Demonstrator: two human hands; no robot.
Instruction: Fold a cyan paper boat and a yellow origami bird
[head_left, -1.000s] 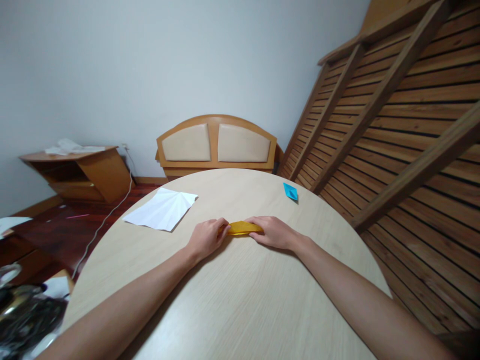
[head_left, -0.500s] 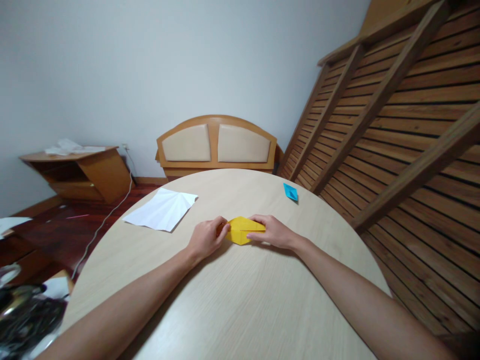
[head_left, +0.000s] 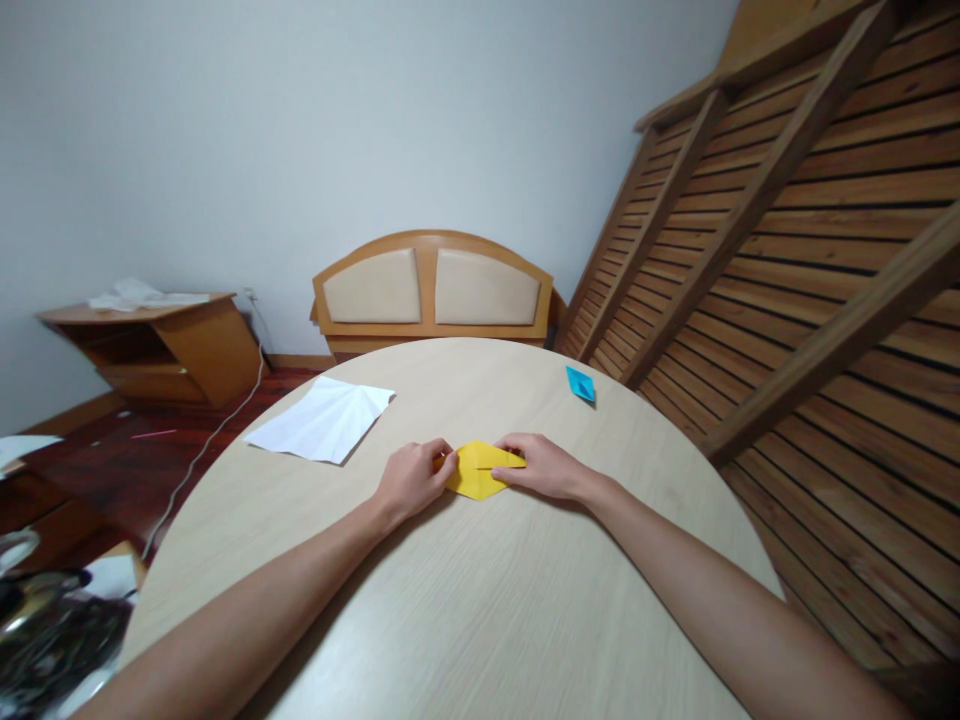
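Note:
A folded piece of yellow paper (head_left: pixel 477 484) is held between my two hands, just over the round wooden table (head_left: pixel 480 600). My left hand (head_left: pixel 414 478) pinches its left end with thumb and curled fingers. On the opposite end, my right hand (head_left: pixel 546 466) grips the paper, thumb on the near side and fingers behind the far edge. A crease or slit runs across the paper toward the right. The fingers hide both of its ends.
White creased paper (head_left: pixel 322 420) lies at the table's left. A small blue folded paper (head_left: pixel 580 384) sits toward the far right edge. Beyond stand a padded headboard (head_left: pixel 433 290) and a wooden desk (head_left: pixel 165 340). Slatted wooden boards (head_left: pixel 787 330) lean on the right.
The yellow paper has shifted slightly left and tilted, so more of its near face shows. Both hands keep their hold and have moved only a little.

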